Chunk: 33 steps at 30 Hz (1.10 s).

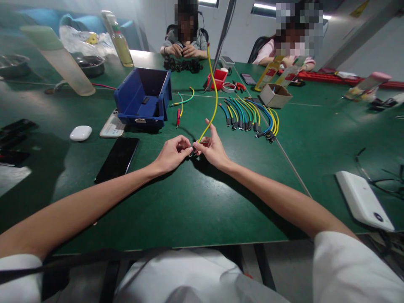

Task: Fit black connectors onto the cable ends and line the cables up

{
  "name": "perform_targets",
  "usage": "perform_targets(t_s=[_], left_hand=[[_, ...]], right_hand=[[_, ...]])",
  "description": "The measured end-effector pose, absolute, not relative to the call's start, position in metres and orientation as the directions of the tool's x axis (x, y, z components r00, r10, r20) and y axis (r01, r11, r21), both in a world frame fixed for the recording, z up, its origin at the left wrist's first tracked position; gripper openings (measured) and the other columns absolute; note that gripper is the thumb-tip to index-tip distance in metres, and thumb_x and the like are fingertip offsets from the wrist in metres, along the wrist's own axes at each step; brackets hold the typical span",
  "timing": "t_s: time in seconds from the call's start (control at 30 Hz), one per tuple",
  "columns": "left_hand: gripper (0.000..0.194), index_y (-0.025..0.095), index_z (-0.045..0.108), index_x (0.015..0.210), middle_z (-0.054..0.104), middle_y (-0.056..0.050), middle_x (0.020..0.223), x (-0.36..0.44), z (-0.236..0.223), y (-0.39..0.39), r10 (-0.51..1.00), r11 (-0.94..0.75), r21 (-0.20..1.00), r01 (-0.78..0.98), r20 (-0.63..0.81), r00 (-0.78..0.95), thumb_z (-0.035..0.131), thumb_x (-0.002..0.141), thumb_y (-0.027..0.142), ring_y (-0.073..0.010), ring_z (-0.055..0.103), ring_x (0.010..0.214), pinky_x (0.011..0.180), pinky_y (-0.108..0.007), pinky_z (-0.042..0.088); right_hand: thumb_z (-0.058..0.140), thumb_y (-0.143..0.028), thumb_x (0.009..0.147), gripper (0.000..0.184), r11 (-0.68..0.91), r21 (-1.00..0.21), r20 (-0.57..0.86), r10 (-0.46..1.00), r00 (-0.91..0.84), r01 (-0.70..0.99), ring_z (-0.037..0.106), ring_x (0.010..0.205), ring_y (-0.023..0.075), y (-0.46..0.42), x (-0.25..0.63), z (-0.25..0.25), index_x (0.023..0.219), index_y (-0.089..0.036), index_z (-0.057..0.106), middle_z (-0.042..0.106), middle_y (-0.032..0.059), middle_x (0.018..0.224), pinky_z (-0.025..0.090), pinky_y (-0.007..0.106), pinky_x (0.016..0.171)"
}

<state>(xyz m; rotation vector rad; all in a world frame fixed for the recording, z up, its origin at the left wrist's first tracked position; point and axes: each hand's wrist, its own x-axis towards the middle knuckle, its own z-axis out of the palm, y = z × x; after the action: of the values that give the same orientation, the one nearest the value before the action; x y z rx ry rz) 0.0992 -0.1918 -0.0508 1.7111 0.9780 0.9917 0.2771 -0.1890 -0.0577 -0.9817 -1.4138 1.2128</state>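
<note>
A yellow wire [216, 94] rises in a curve from between my fingers, its far tip up in the air. My right hand [216, 149] pinches the wire near its lower end, with the index finger raised. My left hand [173, 154] is closed beside it, thumb and fingertips on the small black end piece [193, 150] of the wire. A bit of metal shows under the fingertips, mostly hidden. Beyond my hands lie a loose green wire [186, 101] and a small red tool [178, 118]. To the right, several finished-looking yellow, green and blue wires [252, 113] with black ends lie in a row.
A blue bin [142, 99] stands left of centre, near a black phone [117, 160] and a white earbud case [81, 133]. A white power bank-like device [364, 200] is at right. Behind are a cardboard box [275, 96], bottles [122, 46] and two people across the table.
</note>
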Motion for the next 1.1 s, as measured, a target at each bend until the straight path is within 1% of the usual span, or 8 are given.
perform_targets(t_s=[0.13,0.3,0.4,0.53,0.7,0.83,0.97,1.1], left_hand=[[0.019,0.015,0.057,0.086,0.064,-0.003,0.076,0.099,-0.051,-0.192,0.904,-0.283,0.936,0.208,0.187,0.385,0.065,0.083,0.033,-0.0137,0.061,0.067,0.061,-0.025,0.047],[0.015,0.015,0.059,0.086,0.066,-0.004,0.077,0.099,-0.049,-0.192,0.889,-0.333,0.904,0.267,0.206,0.41,0.062,0.084,0.029,-0.0141,0.062,0.068,0.064,-0.026,0.048],[0.015,0.015,0.061,0.088,0.067,-0.004,0.078,0.098,-0.047,-0.193,0.889,-0.357,0.88,0.313,0.216,0.404,0.06,0.084,0.029,-0.0152,0.063,0.07,0.066,-0.027,0.049],[0.015,0.015,0.062,0.089,0.07,-0.005,0.081,0.098,-0.046,-0.193,0.894,-0.365,0.863,0.35,0.22,0.392,0.059,0.085,0.03,-0.0172,0.066,0.074,0.069,-0.029,0.05],[0.017,0.015,0.062,0.088,0.072,-0.007,0.087,0.099,-0.048,-0.192,0.898,-0.35,0.878,0.327,0.214,0.385,0.059,0.085,0.031,-0.0196,0.068,0.082,0.074,-0.031,0.052],[0.014,0.015,0.061,0.088,0.072,-0.007,0.085,0.099,-0.05,-0.192,0.894,-0.346,0.887,0.307,0.211,0.396,0.058,0.085,0.029,-0.0196,0.069,0.081,0.074,-0.031,0.053],[0.012,0.016,0.061,0.087,0.073,-0.008,0.085,0.098,-0.049,-0.192,0.884,-0.344,0.895,0.282,0.207,0.42,0.058,0.083,0.026,-0.02,0.07,0.083,0.077,-0.033,0.055],[0.011,0.016,0.062,0.086,0.073,-0.008,0.086,0.098,-0.048,-0.193,0.877,-0.347,0.896,0.278,0.205,0.434,0.058,0.083,0.026,-0.0198,0.071,0.082,0.077,-0.033,0.055]], right_hand=[[0.071,-0.028,0.075,0.102,0.175,-0.984,0.171,0.973,-0.156,0.014,0.062,0.054,0.0127,-0.189,0.278,-0.06,0.155,-0.025,0.008,0.059,-0.0083,0.064,0.053,0.028,0.055],[0.07,-0.028,0.075,0.106,0.187,-0.979,0.17,0.97,-0.176,0.085,0.06,0.051,0.012,-0.188,0.282,-0.058,0.156,-0.022,0.003,0.061,-0.0079,0.062,0.051,0.025,0.053],[0.07,-0.029,0.074,0.107,0.185,-0.978,0.168,0.972,-0.165,0.094,0.06,0.051,0.0118,-0.187,0.283,-0.057,0.156,-0.02,0.002,0.061,-0.008,0.061,0.051,0.025,0.052],[0.07,-0.031,0.073,0.104,0.154,-0.985,0.145,0.983,-0.112,0.083,0.06,0.051,0.011,-0.185,0.283,-0.055,0.156,-0.019,0.008,0.06,-0.0087,0.06,0.051,0.023,0.051],[0.071,-0.032,0.071,0.101,0.125,-0.988,0.124,0.992,-0.018,0.095,0.058,0.051,0.0105,-0.181,0.285,-0.053,0.155,-0.016,0.016,0.058,-0.0093,0.059,0.05,0.022,0.051],[0.07,-0.031,0.071,0.098,0.124,-0.983,0.125,0.992,-0.008,0.134,0.059,0.051,0.0106,-0.178,0.29,-0.051,0.154,-0.015,0.021,0.06,-0.0082,0.059,0.05,0.023,0.052],[0.07,-0.031,0.071,0.096,0.126,-0.978,0.129,0.992,0.002,0.168,0.058,0.049,0.0111,-0.173,0.297,-0.049,0.154,-0.014,0.023,0.061,-0.0075,0.058,0.049,0.024,0.051],[0.068,-0.032,0.072,0.091,0.144,-0.962,0.166,0.983,0.076,0.23,0.055,0.048,0.0104,-0.167,0.307,-0.044,0.152,-0.012,0.029,0.061,-0.0068,0.058,0.047,0.024,0.052]])
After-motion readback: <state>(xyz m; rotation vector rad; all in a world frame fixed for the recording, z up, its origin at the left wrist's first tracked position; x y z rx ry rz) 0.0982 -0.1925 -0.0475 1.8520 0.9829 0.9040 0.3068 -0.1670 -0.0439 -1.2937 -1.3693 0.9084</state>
